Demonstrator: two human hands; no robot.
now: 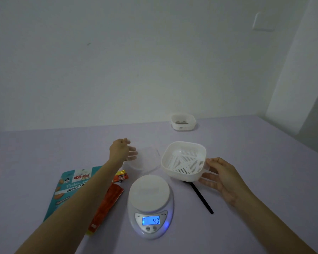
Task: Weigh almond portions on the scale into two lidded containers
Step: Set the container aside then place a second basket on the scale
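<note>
You are sitting roughly at the midpoint, as I judge it. The far container (183,122) is standing well back on the surface (246,143) with something dark inside, likely the first almond portion; I cannot tell whether its lid is on. The second portion is not yet weighed: the scale (151,204) is carrying nothing, and its display is reading 40 with what may be a minus mark.

Your right grip (222,177) is pinching the wall of the near container (184,160), thumb at the rim and fingers underneath, holding it empty and tilted just beyond and right of the scale. Your left grip (122,150) is spread, fingers straight, reaching at the clear lid (145,159) lying just left of that container; contact is too blurred to call. Seating, zeroing, pouring and lidding are remaining.

The almond bag (70,187) is lying under your left forearm, an orange packet (106,206) and a smaller wrapper (120,176) beside it. A black stick (202,198) is lying right of the scale, partly beneath the lifted container.
</note>
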